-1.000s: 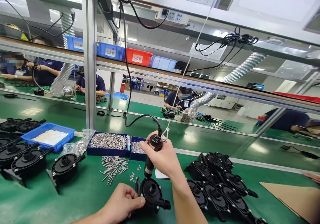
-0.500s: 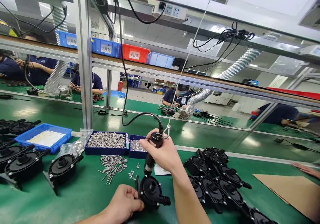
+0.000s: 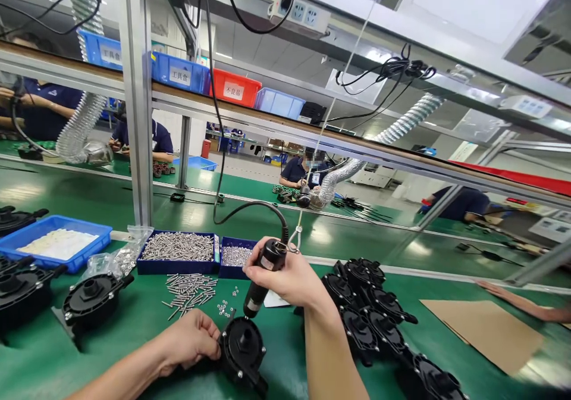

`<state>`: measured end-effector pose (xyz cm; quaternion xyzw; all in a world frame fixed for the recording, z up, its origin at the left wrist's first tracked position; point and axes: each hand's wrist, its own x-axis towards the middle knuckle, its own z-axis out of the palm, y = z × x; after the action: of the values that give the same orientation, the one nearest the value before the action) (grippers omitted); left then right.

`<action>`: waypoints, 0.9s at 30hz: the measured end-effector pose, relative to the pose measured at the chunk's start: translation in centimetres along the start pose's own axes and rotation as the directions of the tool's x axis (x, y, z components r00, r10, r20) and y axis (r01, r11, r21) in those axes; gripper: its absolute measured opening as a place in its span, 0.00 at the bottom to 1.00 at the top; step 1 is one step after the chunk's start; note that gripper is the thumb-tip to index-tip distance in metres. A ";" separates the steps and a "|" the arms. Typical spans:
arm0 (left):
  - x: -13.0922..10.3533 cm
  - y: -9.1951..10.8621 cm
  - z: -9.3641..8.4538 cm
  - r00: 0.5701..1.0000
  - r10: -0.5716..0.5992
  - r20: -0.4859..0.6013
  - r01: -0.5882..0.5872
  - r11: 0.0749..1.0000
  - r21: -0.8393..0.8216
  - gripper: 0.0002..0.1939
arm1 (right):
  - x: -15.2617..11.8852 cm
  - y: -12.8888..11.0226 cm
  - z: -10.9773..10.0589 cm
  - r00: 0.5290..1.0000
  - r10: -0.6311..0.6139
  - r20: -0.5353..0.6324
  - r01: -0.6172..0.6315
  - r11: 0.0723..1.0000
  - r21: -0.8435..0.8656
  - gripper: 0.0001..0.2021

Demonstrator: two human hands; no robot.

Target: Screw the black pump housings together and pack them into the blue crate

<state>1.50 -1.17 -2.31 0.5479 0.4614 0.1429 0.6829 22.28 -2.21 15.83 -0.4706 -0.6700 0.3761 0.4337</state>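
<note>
My right hand (image 3: 289,278) is closed around a black electric screwdriver (image 3: 266,263), which hangs from a cord and hook. The screwdriver leans, its tip down at the top rim of a round black pump housing (image 3: 243,346). My left hand (image 3: 194,340) pinches the left edge of that housing, fingers curled. The housing lies on the green table with its outlet pointing to the lower right. Left of the screwdriver lie a pile of loose screws (image 3: 190,293) and several small nuts (image 3: 224,308).
Blue boxes of screws (image 3: 178,267) and nuts (image 3: 235,256) stand behind. More black housings sit on the left (image 3: 91,299) and right (image 3: 361,328). Brown cardboard (image 3: 482,331) lies at right, near another person's hand (image 3: 504,296). A blue tray (image 3: 74,263) stands at left.
The pump housing has turned clockwise, its outlet swinging from the right to the lower right. Both hands and the screwdriver appear further left as the view shifts.
</note>
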 end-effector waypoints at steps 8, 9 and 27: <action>-1.3 0.8 -1.9 0.988 -0.052 0.147 0.042 0.997 0.070 0.27 | -1.0 1.0 2.2 0.956 -0.227 -0.187 0.276 0.913 0.301 0.09; -1.5 0.8 -2.0 0.984 -0.064 0.164 0.053 0.996 0.074 0.30 | -1.1 1.0 2.5 0.951 -0.236 -0.199 0.292 0.898 0.329 0.09; -0.9 1.9 -1.3 0.996 -0.009 0.085 -0.007 0.983 0.183 0.26 | -0.5 1.5 4.4 0.980 -0.198 -0.001 0.184 0.909 0.375 0.11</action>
<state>0.61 -0.30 -0.19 0.6138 0.4434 0.0759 0.6487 18.74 -2.72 12.82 -0.3048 -0.6368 0.4612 0.5375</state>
